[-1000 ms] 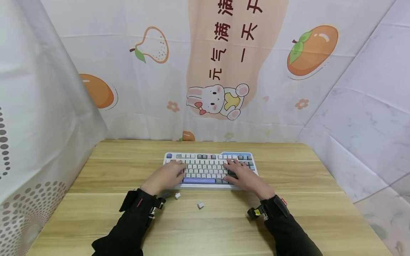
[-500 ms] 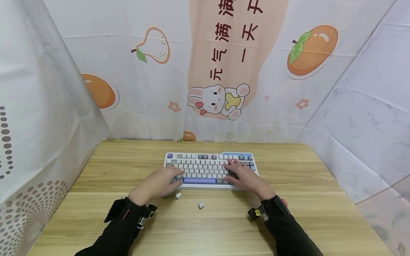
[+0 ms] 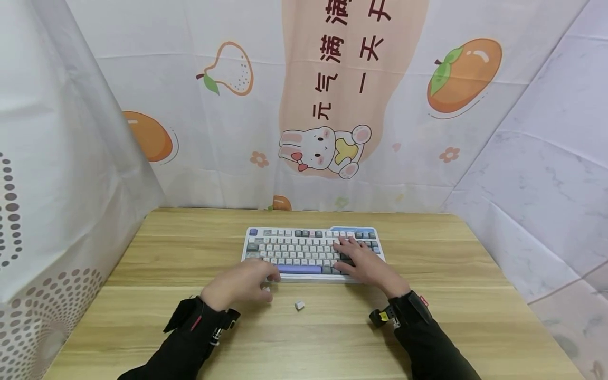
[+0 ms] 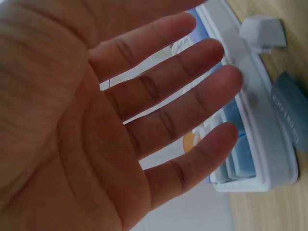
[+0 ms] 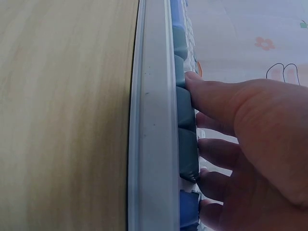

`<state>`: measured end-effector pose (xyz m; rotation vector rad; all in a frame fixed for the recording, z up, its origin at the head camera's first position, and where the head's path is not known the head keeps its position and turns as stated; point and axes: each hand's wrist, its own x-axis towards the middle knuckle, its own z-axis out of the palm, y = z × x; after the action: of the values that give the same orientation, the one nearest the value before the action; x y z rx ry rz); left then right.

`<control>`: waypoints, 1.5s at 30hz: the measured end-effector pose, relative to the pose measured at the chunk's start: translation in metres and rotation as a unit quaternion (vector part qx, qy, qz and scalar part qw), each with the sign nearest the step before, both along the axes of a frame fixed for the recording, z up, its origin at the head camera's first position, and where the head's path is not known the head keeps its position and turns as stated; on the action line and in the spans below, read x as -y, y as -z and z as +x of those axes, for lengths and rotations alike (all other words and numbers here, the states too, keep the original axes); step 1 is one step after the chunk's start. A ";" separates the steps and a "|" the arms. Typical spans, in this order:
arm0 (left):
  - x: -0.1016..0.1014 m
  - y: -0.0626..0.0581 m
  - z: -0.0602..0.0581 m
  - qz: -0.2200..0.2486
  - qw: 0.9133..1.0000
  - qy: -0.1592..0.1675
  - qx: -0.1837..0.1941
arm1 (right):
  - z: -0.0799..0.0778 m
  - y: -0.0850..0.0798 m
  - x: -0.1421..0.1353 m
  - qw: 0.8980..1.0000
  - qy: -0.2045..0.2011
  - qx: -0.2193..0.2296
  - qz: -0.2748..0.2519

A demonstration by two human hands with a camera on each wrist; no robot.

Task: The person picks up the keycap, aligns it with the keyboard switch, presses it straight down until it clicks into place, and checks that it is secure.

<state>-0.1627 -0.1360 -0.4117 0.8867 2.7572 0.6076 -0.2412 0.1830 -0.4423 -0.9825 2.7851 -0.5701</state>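
Note:
A white keyboard (image 3: pixel 304 278) with white, grey and purple keys lies on the wooden table. My left hand (image 3: pixel 239 284) hovers at its front left corner, fingers stretched out and holding nothing. Close by its fingertips in the left wrist view are a small white keycap (image 4: pixel 262 32) and a longer dark grey keycap (image 4: pixel 291 110), both off the keyboard; the hand hides the grey one in the head view. Another loose keycap (image 3: pixel 299 305) lies farther right on the table. My right hand (image 3: pixel 367 265) rests on the keyboard's right side, thumb on the dark bottom-row keys (image 5: pixel 185 110).
The wooden table (image 3: pixel 304 343) extends around the keyboard. A printed white curtain (image 3: pixel 218 132) hangs behind its far edge, with more white cloth (image 3: pixel 546 158) along the right and a draped sheet (image 3: pixel 71 158) on the left.
My left hand has come off the keyboard's left keys and moved toward me, down over the front edge beside the loose keycaps. The right hand stays in place.

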 end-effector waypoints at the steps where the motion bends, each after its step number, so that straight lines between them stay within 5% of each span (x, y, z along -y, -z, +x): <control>1: -0.001 0.000 0.000 -0.001 1.000 0.002 0.006 | 0.000 0.000 0.000 1.000 0.001 0.001 0.000; 45: -0.009 0.010 0.002 -0.032 0.999 -0.006 0.004 | -0.004 0.002 -0.001 1.000 -0.003 -0.004 0.000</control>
<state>-0.1606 -0.1272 -0.4218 0.8531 2.7594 0.5216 -0.2453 0.1841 -0.4440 -0.9941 2.7875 -0.5661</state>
